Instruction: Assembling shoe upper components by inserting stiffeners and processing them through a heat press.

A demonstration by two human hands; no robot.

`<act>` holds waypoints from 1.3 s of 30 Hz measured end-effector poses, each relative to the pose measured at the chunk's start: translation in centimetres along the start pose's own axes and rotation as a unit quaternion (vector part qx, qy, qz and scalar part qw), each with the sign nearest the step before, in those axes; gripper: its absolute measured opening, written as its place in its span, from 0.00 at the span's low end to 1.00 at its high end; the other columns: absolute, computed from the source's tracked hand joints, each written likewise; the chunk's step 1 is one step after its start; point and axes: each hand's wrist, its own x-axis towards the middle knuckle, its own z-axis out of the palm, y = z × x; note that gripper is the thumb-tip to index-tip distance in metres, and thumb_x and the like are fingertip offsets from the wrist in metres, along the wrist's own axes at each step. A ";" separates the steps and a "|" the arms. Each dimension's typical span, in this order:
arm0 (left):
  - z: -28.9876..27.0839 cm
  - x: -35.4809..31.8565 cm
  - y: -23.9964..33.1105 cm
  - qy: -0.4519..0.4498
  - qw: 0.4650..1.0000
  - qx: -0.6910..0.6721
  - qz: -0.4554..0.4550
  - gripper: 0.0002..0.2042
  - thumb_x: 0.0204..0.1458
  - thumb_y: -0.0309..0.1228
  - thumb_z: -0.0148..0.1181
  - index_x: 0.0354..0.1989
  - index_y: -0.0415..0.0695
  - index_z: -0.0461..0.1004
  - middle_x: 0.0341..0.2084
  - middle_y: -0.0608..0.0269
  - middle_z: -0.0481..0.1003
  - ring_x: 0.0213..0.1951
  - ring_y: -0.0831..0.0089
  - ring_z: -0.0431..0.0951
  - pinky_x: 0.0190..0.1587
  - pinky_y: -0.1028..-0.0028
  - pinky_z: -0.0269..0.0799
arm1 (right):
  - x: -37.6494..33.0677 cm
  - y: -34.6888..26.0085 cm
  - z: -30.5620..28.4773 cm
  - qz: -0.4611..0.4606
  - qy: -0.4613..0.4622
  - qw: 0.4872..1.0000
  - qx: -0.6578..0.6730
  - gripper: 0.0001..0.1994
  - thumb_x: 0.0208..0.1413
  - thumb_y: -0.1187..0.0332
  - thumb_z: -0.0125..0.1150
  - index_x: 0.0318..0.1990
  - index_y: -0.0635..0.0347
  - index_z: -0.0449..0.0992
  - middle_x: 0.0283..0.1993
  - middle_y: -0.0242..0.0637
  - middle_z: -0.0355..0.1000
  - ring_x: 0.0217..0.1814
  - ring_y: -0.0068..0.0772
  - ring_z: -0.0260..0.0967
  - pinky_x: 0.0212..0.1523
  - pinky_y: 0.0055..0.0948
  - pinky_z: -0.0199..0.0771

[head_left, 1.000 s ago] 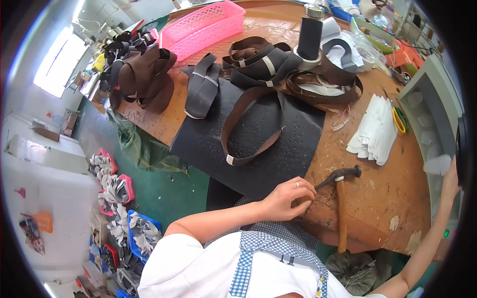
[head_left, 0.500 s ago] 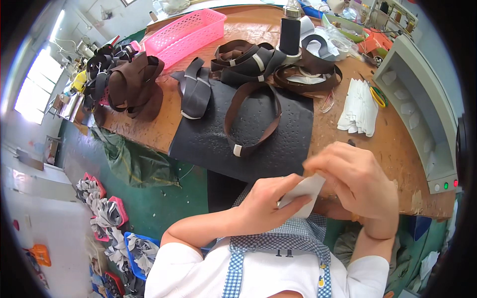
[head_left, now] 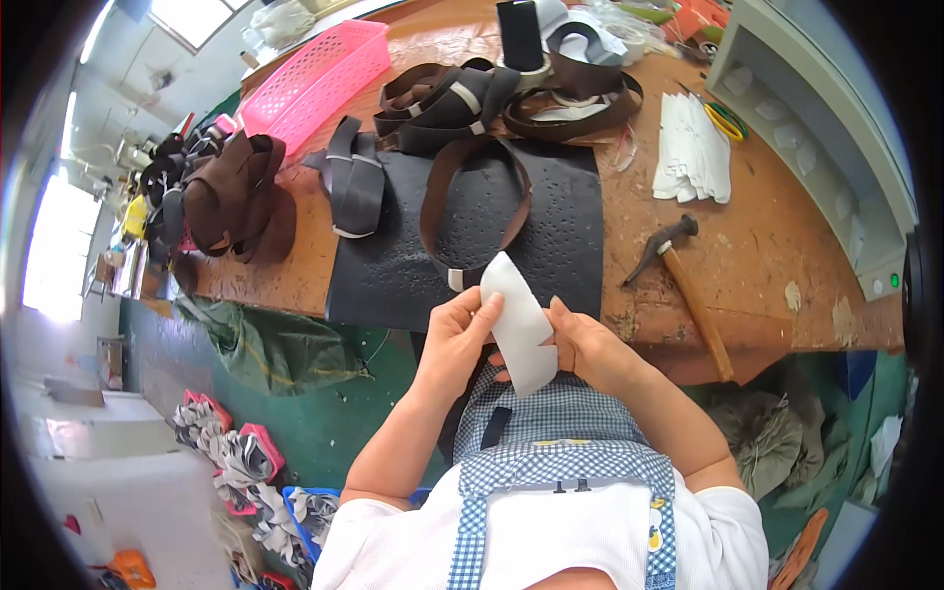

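White, soft oblong insole-shaped piece (head_left: 519,323) held between both hands just off the workbench's near edge, long axis upright, left hand (head_left: 457,334) pinching its left edge, right hand (head_left: 582,342) gripping its right.

one hammer (head_left: 683,285), one pink basket (head_left: 315,79), perhaps more

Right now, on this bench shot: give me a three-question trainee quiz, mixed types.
1. True or false: the hammer lies on the bench, touched by neither hand.
2. What do the left hand and right hand hold together? A) a brown strap B) a white sheet C) a pink basket
3. Fill in: the looped brown strap lies on the ____ mat.

Key: 1 true. 2 B, the white sheet. 3 black: the black mat.
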 end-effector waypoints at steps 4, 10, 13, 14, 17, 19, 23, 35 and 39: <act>-0.3 0.3 -0.1 0.002 1.000 0.013 -0.001 0.12 0.63 0.33 0.51 0.43 0.34 0.74 0.33 0.65 0.77 0.35 0.80 0.77 0.40 0.78 0.74 | 0.1 0.1 -0.1 -0.013 0.020 1.000 0.011 0.34 0.67 0.44 0.31 0.61 0.70 0.62 0.50 0.53 0.74 0.51 0.47 0.75 0.53 0.40 0.75; -1.1 1.2 2.9 0.041 0.846 0.472 0.246 0.16 0.50 0.27 0.64 0.47 0.38 0.74 0.36 0.57 0.77 0.41 0.65 0.77 0.43 0.71 0.72 | -0.7 0.6 -0.2 -0.025 0.051 0.994 -0.089 0.19 0.66 0.64 0.47 0.58 0.68 0.66 0.46 0.46 0.76 0.49 0.36 0.76 0.53 0.35 0.74; -0.8 2.5 5.8 0.062 0.690 0.634 0.344 0.21 0.44 0.24 0.66 0.49 0.39 0.74 0.41 0.58 0.77 0.49 0.58 0.74 0.55 0.65 0.67 | -1.2 1.1 -0.2 -0.036 0.056 0.994 -0.087 0.15 0.65 0.68 0.50 0.55 0.67 0.69 0.44 0.42 0.77 0.46 0.30 0.76 0.51 0.31 0.73; -1.2 3.1 5.6 0.023 0.704 0.625 0.337 0.17 0.46 0.24 0.64 0.46 0.38 0.75 0.40 0.57 0.78 0.48 0.57 0.75 0.63 0.62 0.60 | -1.3 1.4 -0.1 -0.070 0.067 0.989 -0.115 0.15 0.64 0.69 0.51 0.54 0.68 0.70 0.44 0.41 0.77 0.46 0.29 0.75 0.50 0.30 0.73; -6.5 4.9 3.7 -0.068 0.777 0.578 0.238 0.12 0.48 0.22 0.62 0.43 0.38 0.77 0.37 0.59 0.79 0.44 0.63 0.77 0.67 0.61 0.54 | -2.6 0.4 0.5 -0.123 0.098 0.965 -0.208 0.13 0.61 0.71 0.54 0.49 0.71 0.72 0.43 0.43 0.75 0.46 0.31 0.72 0.46 0.30 0.73; -8.3 4.5 3.8 -0.049 0.841 0.505 0.189 0.09 0.50 0.19 0.59 0.40 0.36 0.77 0.33 0.63 0.79 0.39 0.74 0.76 0.69 0.60 0.49 | -2.7 0.7 -0.1 -0.191 0.105 0.929 -0.300 0.13 0.60 0.71 0.56 0.48 0.71 0.72 0.42 0.40 0.71 0.45 0.35 0.71 0.48 0.31 0.70; -8.9 3.8 3.2 0.026 0.908 0.396 0.131 0.08 0.51 0.18 0.58 0.39 0.34 0.77 0.31 0.67 0.77 0.35 0.83 0.72 0.70 0.63 0.47 | -2.8 1.1 -0.6 -0.278 0.160 0.862 -0.393 0.09 0.56 0.73 0.59 0.40 0.72 0.72 0.38 0.42 0.67 0.38 0.41 0.69 0.41 0.35 0.70; 2.0 6.6 1.8 0.103 0.929 0.311 0.172 0.10 0.50 0.27 0.67 0.34 0.31 0.76 0.24 0.62 0.80 0.29 0.84 0.76 0.30 0.83 0.68 | -2.1 -2.9 -1.7 -0.218 0.239 0.944 -0.065 0.15 0.59 0.74 0.58 0.54 0.65 0.71 0.45 0.33 0.74 0.44 0.21 0.71 0.47 0.23 0.72; 4.3 6.5 1.5 0.065 0.968 0.213 0.117 0.10 0.56 0.30 0.62 0.37 0.32 0.77 0.24 0.72 0.75 0.26 0.89 0.68 0.28 0.83 0.62 | -1.9 -3.2 -2.2 -0.264 0.263 0.924 -0.083 0.16 0.58 0.75 0.59 0.54 0.66 0.70 0.45 0.33 0.75 0.44 0.21 0.72 0.46 0.23 0.73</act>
